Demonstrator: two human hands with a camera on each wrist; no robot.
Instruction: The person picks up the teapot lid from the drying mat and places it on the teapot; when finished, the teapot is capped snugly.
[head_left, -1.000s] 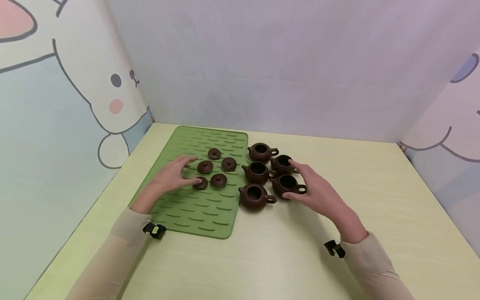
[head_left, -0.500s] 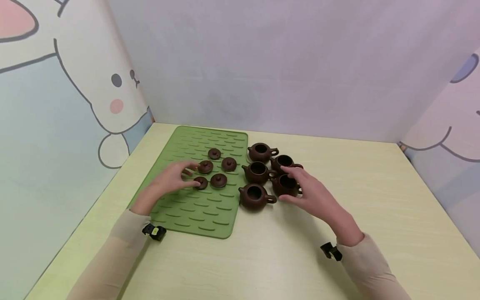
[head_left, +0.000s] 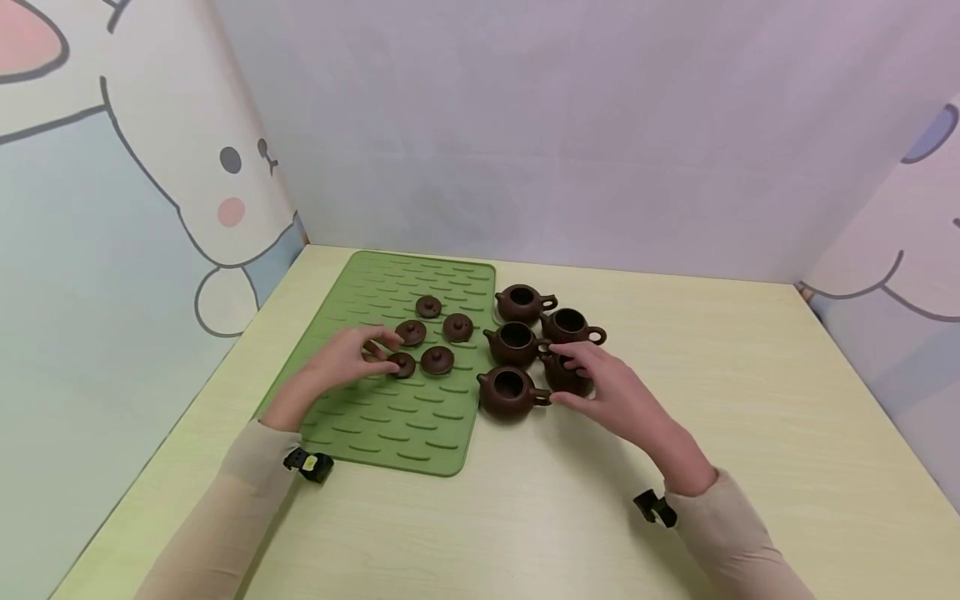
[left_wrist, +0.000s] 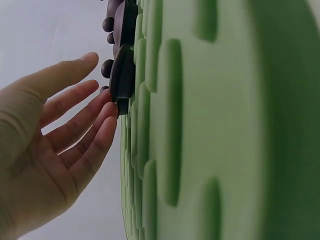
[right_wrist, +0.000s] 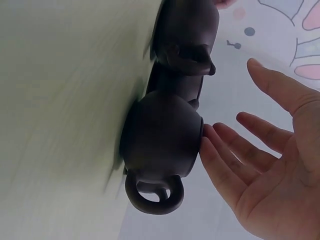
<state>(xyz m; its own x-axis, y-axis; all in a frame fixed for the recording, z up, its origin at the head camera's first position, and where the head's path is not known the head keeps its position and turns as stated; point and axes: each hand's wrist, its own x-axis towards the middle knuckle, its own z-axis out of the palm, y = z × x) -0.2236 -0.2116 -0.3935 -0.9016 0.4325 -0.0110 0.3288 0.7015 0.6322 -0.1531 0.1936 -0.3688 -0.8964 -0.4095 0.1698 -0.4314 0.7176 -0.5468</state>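
Note:
My left hand (head_left: 343, 362) reaches over the green mat, its thumb and fingers parted around a small dark-brown teapot lid (head_left: 402, 366). In the left wrist view the fingertips come right up to the rim of a lid (left_wrist: 121, 75), with the thumb apart above. My right hand (head_left: 622, 396) hovers with loosely bent, spread fingers over a lidless brown teapot (head_left: 564, 377), partly hiding it. In the right wrist view, fingertips are right at the rim of a teapot (right_wrist: 162, 137) with a ring handle; the thumb stands apart.
Several more lids, including one knobbed lid (head_left: 437, 361), lie on the ribbed green mat (head_left: 375, 433). Lidless teapots, such as the front one (head_left: 508, 393), stand clustered at its right edge on the pale wooden table (head_left: 540, 517). A light curtain (head_left: 562, 142) hangs behind.
My right hand has moved left and slightly toward me, from the rear right teapot to over the front right one. My left hand's fingers have lowered slightly and drawn closer to the thumb.

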